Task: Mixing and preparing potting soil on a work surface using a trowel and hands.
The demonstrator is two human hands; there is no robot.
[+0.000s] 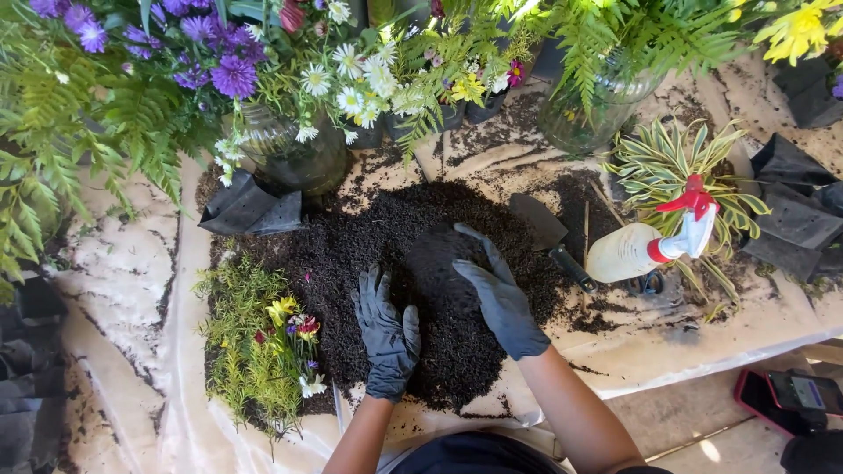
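Head cam is looking straight down at the work sheet (pixel 123 290), and I'm seeing both gloved hands working in a big spread of dark potting soil (pixel 386 254). The right hand (pixel 500 294) is lying open, fingers spread, pressed over a packed soil mound (pixel 439 263) that's rising out of the middle of the pile. The left hand (pixel 386 338) is resting flat and open on the loose soil just beside that mound, gripping nothing.

Going by how things lie, I'm reading this as somewhere in the middle. The mound is looking fairly rounded and firm already, so the shaping seems well along. What's looking untouched: the green trailing plant with small flowers (pixel 259 351) is lying on the soil's left edge, and the striped-leaf plant (pixel 672 167) is sitting off to the right, neither of them in the mound yet. The hand trowel (pixel 549 233) is lying just right of the mound, blade on the soil, and the spray bottle (pixel 650 246) is lying on its side near it, well clear of both hands. Loose soil is scattered all around.
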